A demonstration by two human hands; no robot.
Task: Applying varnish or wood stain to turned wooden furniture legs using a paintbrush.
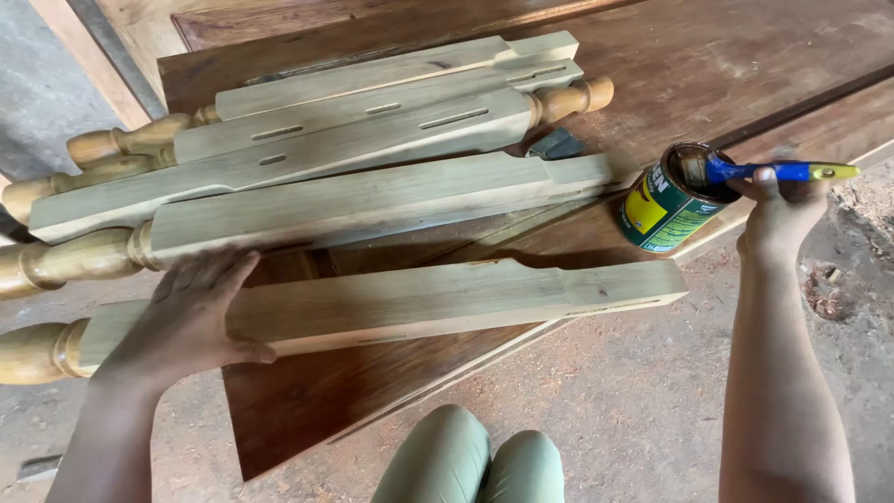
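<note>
Pressing flat on the nearest turned wooden leg [391, 303], the left hand [191, 317] lies open with fingers spread, steadying it on the dark wood panel [307, 410]. Beyond that hand more unfinished legs [317, 149] lie side by side. Off to the right, the right hand [778, 214] is closed on a blue-handled brush [778, 171], its bristles inside the tilted finish can [666, 200]. Best load lightly, wipe on the rim, keep the leg pinned.
</note>
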